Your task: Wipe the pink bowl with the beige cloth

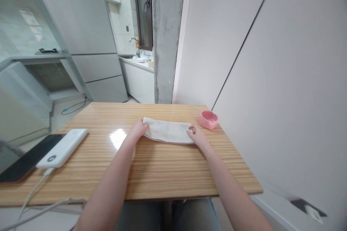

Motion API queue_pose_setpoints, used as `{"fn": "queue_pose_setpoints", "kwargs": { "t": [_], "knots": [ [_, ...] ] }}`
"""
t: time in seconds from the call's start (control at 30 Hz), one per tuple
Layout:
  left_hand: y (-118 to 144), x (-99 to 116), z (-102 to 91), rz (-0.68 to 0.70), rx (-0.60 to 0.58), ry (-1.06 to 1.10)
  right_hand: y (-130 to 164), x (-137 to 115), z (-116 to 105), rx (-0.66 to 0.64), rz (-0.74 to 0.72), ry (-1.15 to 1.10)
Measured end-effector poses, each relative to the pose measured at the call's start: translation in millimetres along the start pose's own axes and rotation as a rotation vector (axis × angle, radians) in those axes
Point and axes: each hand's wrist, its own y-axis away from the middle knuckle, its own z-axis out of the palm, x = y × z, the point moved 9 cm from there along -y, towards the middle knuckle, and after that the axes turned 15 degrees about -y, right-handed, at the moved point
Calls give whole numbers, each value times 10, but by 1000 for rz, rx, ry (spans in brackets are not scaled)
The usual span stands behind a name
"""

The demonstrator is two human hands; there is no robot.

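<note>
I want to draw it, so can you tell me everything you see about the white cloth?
The white cloth is a plain, off-white strip that looks like soft fabric, seemingly folded, with a thin darker line along its near edge. It stretches sideways, fairly straight, over the wooden table. The left hand holds its left end and the right hand its right end. Whether it lies fully flat or is slightly raised, I can't tell.

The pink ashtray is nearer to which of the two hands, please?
Right. The right hand is at the white cloth's right end, just left of the pink ashtray; the left hand is farther off, at the cloth's left end.
</note>
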Motion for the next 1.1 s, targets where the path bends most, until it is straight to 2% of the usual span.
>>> {"fn": "queue_pose_setpoints", "kwargs": {
  "t": [0.1,0.17,0.23,0.27,0.33,0.43,0.53,0.63,0.7,0.77,0.83,0.97,1.1],
  "knots": [
    [65,101,-164,1,115,240,65,3,225,-168,127,-184],
    [188,326,-243,131,236,475,124,-30,366,-267,188,-282],
    [364,646,-194,318,298,539,163,-87,447,-309,199,-337],
    [453,824,-99,412,281,509,175,-115,475,-321,193,-352],
    [593,1117,188,540,170,421,192,-155,531,-359,177,-368],
    [705,1308,520,597,61,265,198,-174,618,-442,152,-389],
    [756,1333,614,632,9,206,153,-80,634,-409,213,-413],
    [837,1365,629,720,-145,309,99,5,581,-290,248,-341],
    [863,1364,566,762,-191,367,80,-63,502,-214,138,-216],
    [823,1315,459,768,-145,324,112,-166,381,-152,-2,-83],
    [736,1229,370,746,-83,200,191,-212,187,-88,-82,-9],
    [608,1097,328,709,-53,-4,393,-94,-442,56,-84,36],
    [671,1161,480,768,-113,-34,536,182,-1117,178,-5,290]
  ]
}}
